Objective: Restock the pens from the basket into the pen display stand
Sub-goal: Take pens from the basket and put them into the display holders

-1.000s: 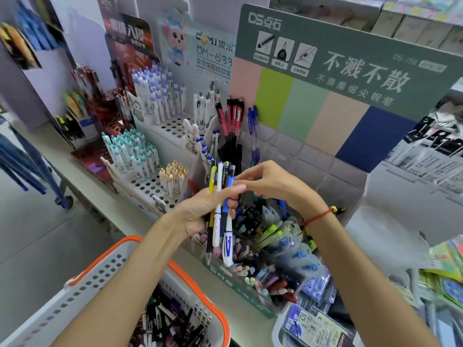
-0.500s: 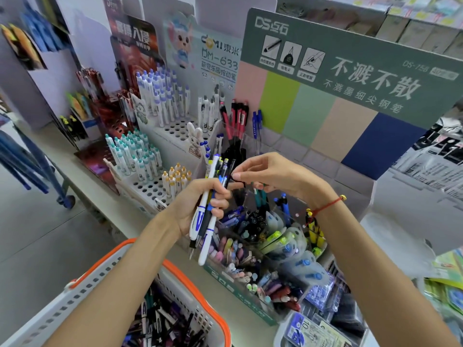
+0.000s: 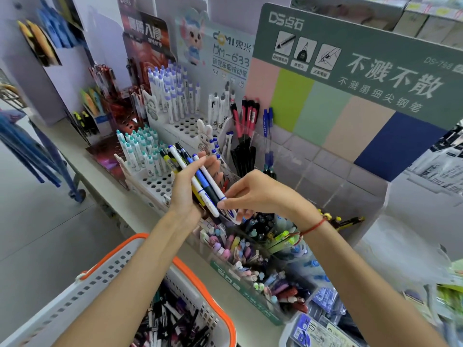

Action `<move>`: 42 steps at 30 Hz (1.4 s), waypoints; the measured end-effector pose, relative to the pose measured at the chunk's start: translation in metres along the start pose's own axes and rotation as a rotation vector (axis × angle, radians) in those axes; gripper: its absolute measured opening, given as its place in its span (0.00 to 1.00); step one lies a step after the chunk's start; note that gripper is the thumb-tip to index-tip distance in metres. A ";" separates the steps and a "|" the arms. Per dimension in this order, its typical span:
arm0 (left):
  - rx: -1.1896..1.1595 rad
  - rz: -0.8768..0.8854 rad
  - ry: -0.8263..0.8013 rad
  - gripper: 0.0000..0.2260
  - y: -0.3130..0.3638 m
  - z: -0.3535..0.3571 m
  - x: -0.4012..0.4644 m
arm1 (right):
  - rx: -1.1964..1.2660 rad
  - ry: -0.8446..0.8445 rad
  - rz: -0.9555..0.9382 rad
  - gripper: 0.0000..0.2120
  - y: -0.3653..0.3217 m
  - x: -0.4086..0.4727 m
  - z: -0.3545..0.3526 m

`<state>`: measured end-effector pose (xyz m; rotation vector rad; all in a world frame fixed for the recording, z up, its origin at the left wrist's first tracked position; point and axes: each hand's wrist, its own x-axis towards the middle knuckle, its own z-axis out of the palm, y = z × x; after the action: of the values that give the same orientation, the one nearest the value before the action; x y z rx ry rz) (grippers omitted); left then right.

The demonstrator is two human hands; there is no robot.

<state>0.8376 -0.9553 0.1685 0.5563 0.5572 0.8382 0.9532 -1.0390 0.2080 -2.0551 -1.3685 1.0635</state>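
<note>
Above the clear acrylic compartmented pen display stand [image 3: 333,196], left hand [image 3: 186,194] is loosely clasping a fanned bunch of mixed pens [image 3: 194,177] while right hand [image 3: 253,195] is pinching one white pen's tip [image 3: 226,211]; tugging risks spilling others, the white orange-rimmed plastic basket [image 3: 105,279] sitting below.

Pens [image 3: 198,179] lie across the left hand's fingers [image 3: 213,166]; display stand [image 3: 250,249] beneath the right fingertips [image 3: 225,204]; basket [image 3: 105,284] below-left.

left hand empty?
No, the left hand holds a bundle of pens, and the right hand pinches one pen's end.
</note>
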 end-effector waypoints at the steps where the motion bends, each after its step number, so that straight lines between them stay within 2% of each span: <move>1: 0.008 -0.001 0.012 0.05 -0.001 -0.002 0.001 | 0.023 -0.020 0.004 0.09 0.000 0.000 -0.002; 5: 0.005 -0.043 0.055 0.08 -0.006 -0.006 0.006 | -0.034 -0.094 0.061 0.11 0.000 -0.003 -0.010; 8: -0.102 -0.046 0.122 0.11 -0.003 -0.008 0.011 | -0.091 -0.077 0.129 0.11 0.003 -0.007 -0.019; 10: -0.124 -0.039 0.156 0.06 0.001 -0.012 0.014 | 0.005 0.059 0.085 0.08 0.002 -0.009 -0.027; 12: -0.102 -0.052 0.168 0.02 0.004 -0.014 0.015 | 0.132 0.299 -0.026 0.06 -0.003 -0.005 -0.038; 14: -0.072 -0.066 0.166 0.03 0.004 -0.016 0.014 | 0.079 0.523 -0.133 0.04 -0.009 0.013 -0.049; 16: -0.020 -0.085 0.136 0.02 0.003 -0.018 0.011 | -0.029 0.610 -0.183 0.05 -0.012 0.039 -0.052; 23: 0.113 -0.153 0.030 0.04 0.007 -0.028 0.007 | -0.278 0.468 -0.043 0.07 -0.020 0.087 -0.036; 25: 0.134 -0.163 0.008 0.04 0.009 -0.027 0.008 | -0.279 0.472 -0.014 0.04 -0.019 0.089 -0.034; 28: 0.144 -0.181 0.004 0.04 0.010 -0.024 0.009 | -0.216 0.436 -0.002 0.05 -0.019 0.085 -0.036; 31: 0.139 -0.197 0.014 0.04 0.009 -0.022 0.010 | -0.288 0.379 -0.005 0.07 -0.022 0.086 -0.041; 36: 0.133 -0.208 0.014 0.04 0.008 -0.021 0.010 | -0.493 0.425 0.058 0.15 -0.018 0.091 -0.039; 42: 0.109 -0.207 0.009 0.04 0.011 -0.020 0.009 | -0.691 0.428 0.069 0.09 -0.028 0.089 -0.038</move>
<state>0.8239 -0.9377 0.1594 0.5838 0.6599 0.6175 0.9869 -0.9443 0.2195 -2.6130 -1.5662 0.1219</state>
